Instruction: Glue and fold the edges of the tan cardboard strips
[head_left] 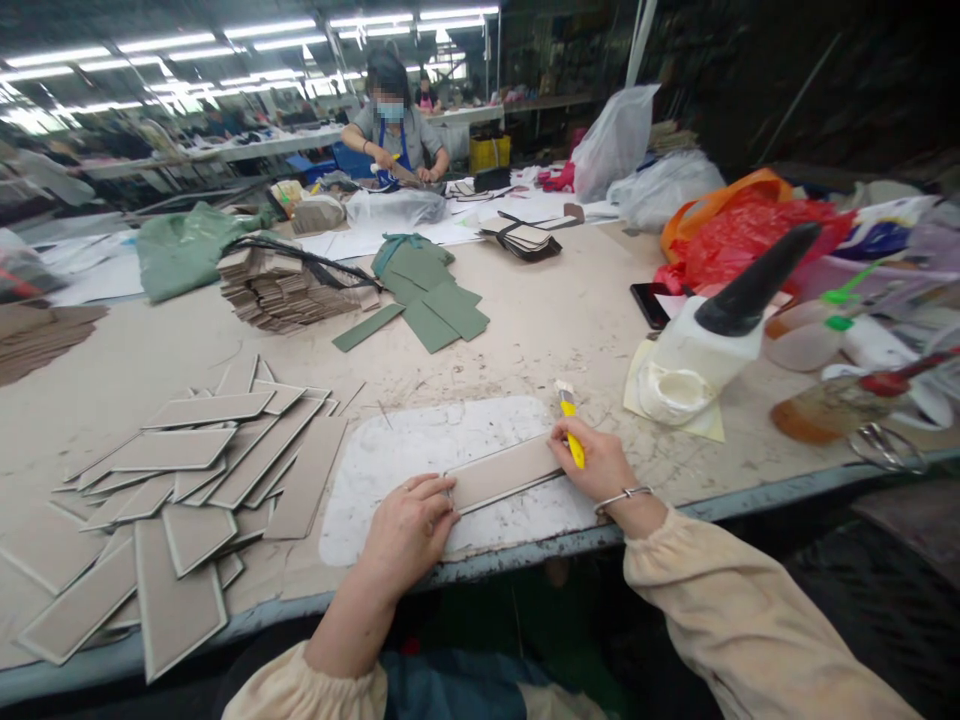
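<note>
A taupe rectangular panel (pixel 502 475) with pale edging lies over a white board (pixel 397 440) near the table's front edge. My left hand (pixel 412 525) is closed on the panel's left end. At its right end is my right hand (pixel 596 460), with a yellow-handled brush (pixel 574 435) held in the fingers, bristles pointing away from me. These fingers also touch the panel's end. Left of the board, similar light-edged panels (pixel 202 450) are heaped loosely, some overlapping. A small white glue pot (pixel 675 392) stands to the right on yellowish paper.
Beside the pot leans a white bottle with a black nozzle (pixel 757 285). Jars of amber liquid (pixel 814 415) and a red bag (pixel 765 240) are at right. Green pieces (pixel 435 310) and a bundled stack (pixel 281 290) lie farther back. A co-worker (pixel 401 130) works across the table.
</note>
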